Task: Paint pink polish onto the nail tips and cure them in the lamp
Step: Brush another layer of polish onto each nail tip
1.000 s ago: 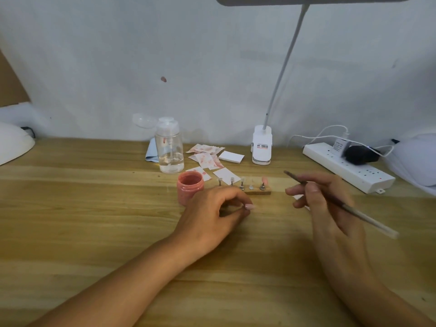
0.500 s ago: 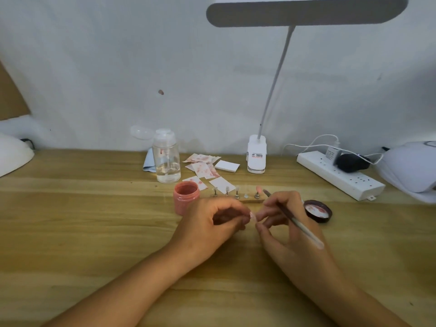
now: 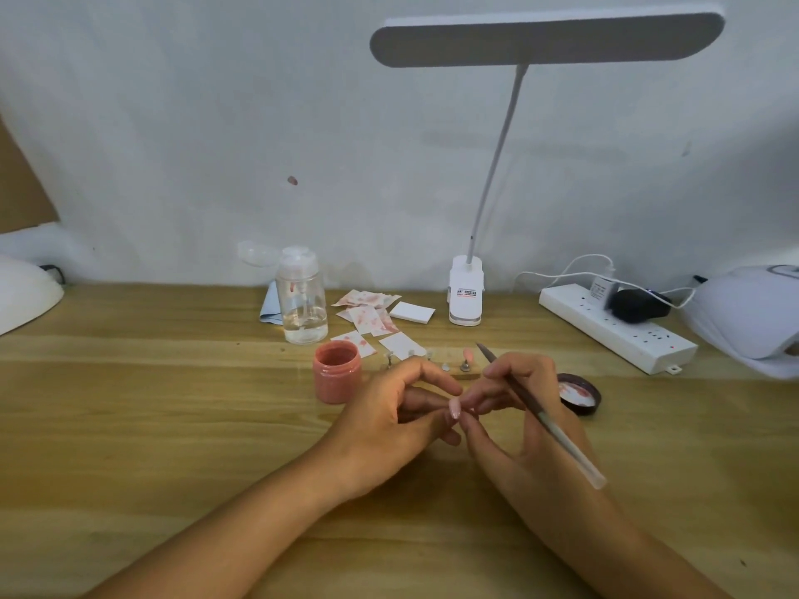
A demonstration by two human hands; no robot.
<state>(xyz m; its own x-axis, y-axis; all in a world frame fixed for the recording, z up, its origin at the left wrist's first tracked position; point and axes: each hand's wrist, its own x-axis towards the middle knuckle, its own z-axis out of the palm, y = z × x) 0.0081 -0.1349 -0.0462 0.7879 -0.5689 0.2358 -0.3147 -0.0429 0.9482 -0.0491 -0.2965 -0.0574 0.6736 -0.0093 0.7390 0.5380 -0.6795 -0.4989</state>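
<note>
My left hand [image 3: 391,419] pinches a small pale nail tip [image 3: 454,409] just above the wooden table. My right hand [image 3: 516,419] holds a thin brush [image 3: 545,419] across its fingers, and its fingertips touch the same nail tip from the right. An open pink polish jar [image 3: 337,371] stands to the left, behind my left hand. A wooden nail-tip stand [image 3: 458,368] with metal pegs sits behind both hands; one peg carries a pink tip [image 3: 468,353]. The jar's dark lid [image 3: 578,393] lies to the right. A white curing lamp [image 3: 750,313] sits at the far right edge.
A clear pump bottle [image 3: 301,296], stained paper wipes [image 3: 367,315] and a white pad [image 3: 412,313] lie at the back. A desk lamp [image 3: 465,296] rises from its base. A power strip [image 3: 616,324] with plugs lies on the right. Another white lamp [image 3: 21,296] sits far left.
My right hand moved left with the brush until its fingertips met the nail tip in my left hand. The view tilted up, showing more of the desk lamp.
</note>
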